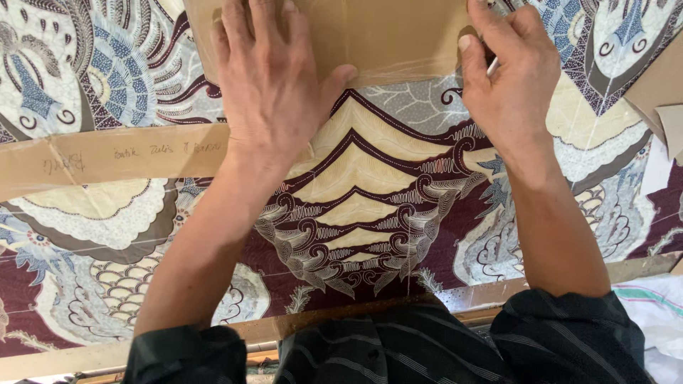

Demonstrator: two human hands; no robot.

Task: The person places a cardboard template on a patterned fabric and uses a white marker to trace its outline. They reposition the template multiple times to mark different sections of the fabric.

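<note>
The left hand was laid flat, palm down, on the brown cardboard pattern piece. Its grip was released: fingers spread and extended up the cardboard, thumb splayed out along the lower edge, nothing enclosed. The piece was only pressed against the cloth.

The right hand was set at the right edge of the same cardboard. Its grip was clenched around a thin pale tool, only a short light-coloured bit being seen between thumb and fingers; what kind of tool could not be told. The thumb tip was touching the cardboard's right lower corner.

The cardboard pattern piece was found at the top centre of the view, lying on the batik cloth, with its upper part cut off by the frame. A clear film strip was seen along its lower edge.

The cloth was spread across the tabletop, printed in maroon, cream and blue with scrolls and a chevron motif between the forearms. A long cardboard strip with handwriting was laid across the cloth at the left, passing under the left wrist. More cardboard pieces were seen at the right edge. The wooden tabletop edge was visible near the person's body. Dark striped sleeves were rolled above the elbows. White fabric was seen at lower right. Nothing of the room beyond was shown.
</note>
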